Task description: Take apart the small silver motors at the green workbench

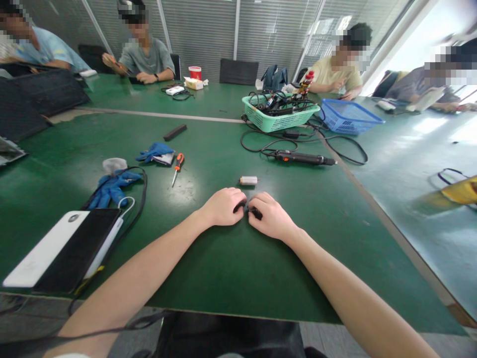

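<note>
My left hand (222,206) and my right hand (271,217) rest knuckles-up on the green table (231,258), side by side and nearly touching. Both are closed around a small black part (246,208) that shows only between the two fists; I cannot make out what it is. Just beyond the hands lies a small white cylinder (248,180) with a metal tip. A screwdriver with an orange and black handle (178,168) lies further back to the left.
A white power bank and black tablet (63,251) lie at left, beside blue gloves (112,188) and a cable. An electric screwdriver (303,158), a green basket (279,115) and a blue basket (348,117) stand further back. Several other people sit around the table.
</note>
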